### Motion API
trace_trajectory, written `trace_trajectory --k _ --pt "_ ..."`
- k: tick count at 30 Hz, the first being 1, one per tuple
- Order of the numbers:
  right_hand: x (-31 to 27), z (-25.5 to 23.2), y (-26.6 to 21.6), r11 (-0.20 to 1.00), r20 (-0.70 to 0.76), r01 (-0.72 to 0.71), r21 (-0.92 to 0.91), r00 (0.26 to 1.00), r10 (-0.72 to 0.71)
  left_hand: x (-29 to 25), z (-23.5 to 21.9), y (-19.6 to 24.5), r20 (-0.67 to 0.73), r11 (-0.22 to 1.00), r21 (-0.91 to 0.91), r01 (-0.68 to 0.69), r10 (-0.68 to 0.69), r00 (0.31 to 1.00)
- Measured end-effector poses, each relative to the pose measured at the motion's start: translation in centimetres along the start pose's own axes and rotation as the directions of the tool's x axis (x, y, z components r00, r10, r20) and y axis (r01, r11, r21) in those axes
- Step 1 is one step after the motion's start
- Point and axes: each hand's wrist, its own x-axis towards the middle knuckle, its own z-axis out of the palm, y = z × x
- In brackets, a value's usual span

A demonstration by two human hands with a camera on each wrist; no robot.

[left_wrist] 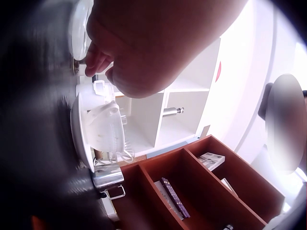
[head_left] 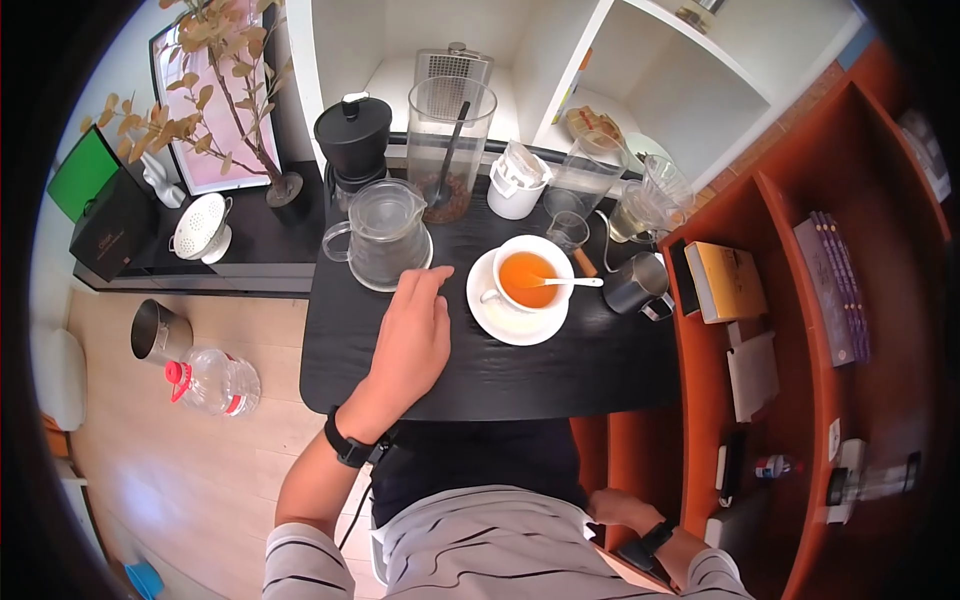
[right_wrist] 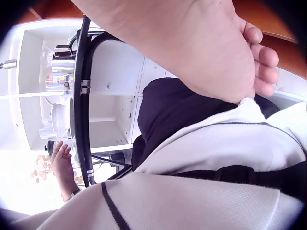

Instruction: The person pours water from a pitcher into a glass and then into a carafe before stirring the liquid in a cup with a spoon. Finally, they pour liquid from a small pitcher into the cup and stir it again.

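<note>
A white cup (head_left: pixel 527 275) of orange-brown liquid, with a white spoon (head_left: pixel 575 282) in it, stands on a white saucer (head_left: pixel 520 328). Over the black table, the left hand (head_left: pixel 412 335) is between this saucer and a lidded glass server (head_left: pixel 388 235), holding nothing, its fingers loosely extended. The left wrist view shows that hand (left_wrist: pixel 139 52) above the white cup (left_wrist: pixel 106 127). Beside the body at shirt level is the right hand (head_left: pixel 622 508); in the right wrist view this hand (right_wrist: pixel 220 57) has loosely bent fingers close to the shirt hem (right_wrist: pixel 247 109), its thumb hidden.
Behind the server stand a black grinder (head_left: pixel 352 130) and a tall glass cylinder (head_left: pixel 450 160). A white drip-bag cup (head_left: pixel 516 190), glassware and a metal pitcher (head_left: pixel 636 284) line the back right. Red-brown shelves (head_left: pixel 800 400) border the right side. A plastic bottle (head_left: pixel 222 382) is on the floor.
</note>
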Motion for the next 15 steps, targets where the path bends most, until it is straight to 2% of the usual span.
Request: trace_trajectory --k 2,3,4,6,8,9,10,12,13,14,15 --pt "1.6 1.4 0.8 0.959 -0.145 0.011 0.283 0.989 0.031 -0.6 -0.6 0.2 0.009 0.999 -0.034 0.037 -0.037 0.999" --pt "2.7 2.1 1.4 0.790 -0.082 0.091 0.606 0.995 -0.052 -0.9 -0.8 0.3 0.012 0.999 -0.033 0.034 -0.033 0.999" --pt "3.3 3.2 2.0 0.787 -0.082 0.092 0.609 0.995 -0.053 -1.2 -1.0 0.4 0.004 0.998 -0.045 0.052 -0.052 0.999" --pt "3.1 3.3 0.7 0.546 -0.302 0.232 0.805 0.952 0.041 -1.8 -1.4 0.5 0.002 0.996 -0.055 0.067 -0.067 0.998" --pt "2.8 2.8 1.0 0.582 -0.295 0.228 0.781 0.955 0.022 -2.3 -1.7 0.6 0.000 0.996 -0.040 0.078 -0.078 0.997" --pt "1.2 0.5 0.5 0.831 -0.367 0.301 0.467 0.922 -0.127 -2.5 -1.9 0.8 -0.001 0.996 -0.039 0.077 -0.077 0.997" --pt "-0.5 -1.7 0.0 0.937 -0.370 0.340 0.076 0.883 -0.290 -2.9 -2.1 1.4 -0.014 0.996 -0.061 0.066 -0.067 0.998" --pt "-3.1 -5.1 -0.7 0.891 -0.329 0.356 0.283 0.908 -0.258 -3.9 -2.7 2.5 -0.017 0.996 -0.079 0.049 -0.051 0.999" --pt "-4.9 -7.6 -2.5 0.928 -0.231 0.223 0.299 0.960 -0.157 -4.6 -3.1 3.0 0.025 0.994 -0.112 0.011 -0.009 1.000" --pt "-5.6 -8.9 -3.5 0.927 -0.235 0.227 0.300 0.959 -0.159 -5.3 -3.4 3.5 0.062 0.989 -0.147 -0.024 0.034 0.998" --pt "-6.1 -9.8 -4.3 0.962 -0.149 0.188 0.200 0.976 -0.159 -6.1 -3.9 4.2 0.151 0.986 -0.165 -0.002 0.027 0.988"
